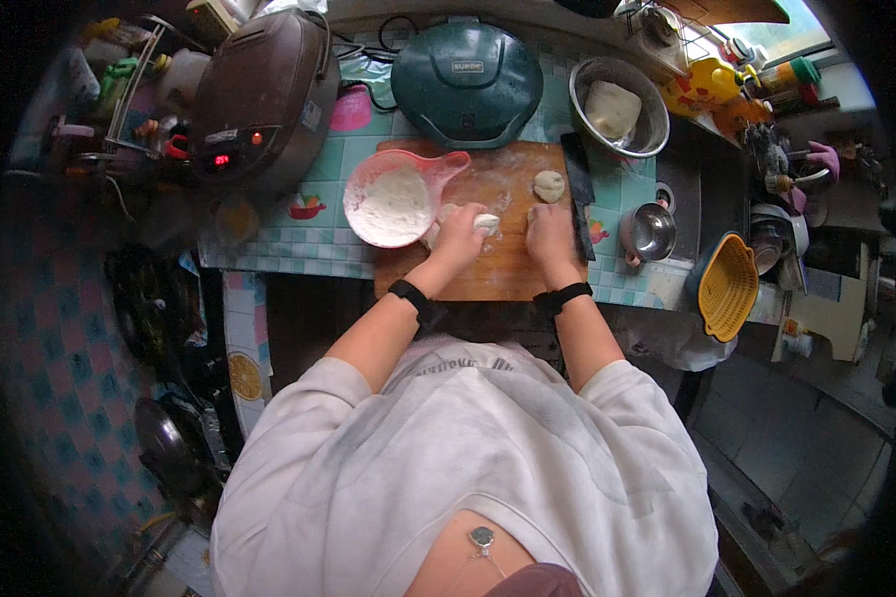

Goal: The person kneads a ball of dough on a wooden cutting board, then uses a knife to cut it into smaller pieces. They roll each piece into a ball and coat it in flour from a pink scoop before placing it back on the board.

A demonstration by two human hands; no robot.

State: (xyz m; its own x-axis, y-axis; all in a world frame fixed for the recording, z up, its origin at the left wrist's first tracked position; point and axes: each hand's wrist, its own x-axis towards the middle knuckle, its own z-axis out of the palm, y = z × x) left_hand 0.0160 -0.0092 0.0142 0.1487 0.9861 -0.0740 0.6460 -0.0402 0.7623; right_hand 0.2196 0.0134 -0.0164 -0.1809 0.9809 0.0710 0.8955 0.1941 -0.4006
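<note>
My left hand [457, 237] is closed around a piece of white dough [486, 222] over a floured wooden cutting board [485, 280]. Across from it, my right hand [551, 237] rests low over the board with curled fingers; a pale bit shows at its fingertips, but what it grips is hidden. Just beyond that hand sits a small round dough ball [549, 186]. A pink plastic scoop [454, 166] holding white flour [397, 195] stands on the board's left side, close to my left hand. Loose flour dusts the wood between the hands.
Behind the board is a dark green electric griddle [467, 97]. A metal bowl [663, 133] holds a larger dough lump [612, 110]. A long black flat object [580, 195] borders the board's right edge. Nearby are a small metal pot [651, 233], yellow basket [728, 287] and brown rice cooker [265, 97].
</note>
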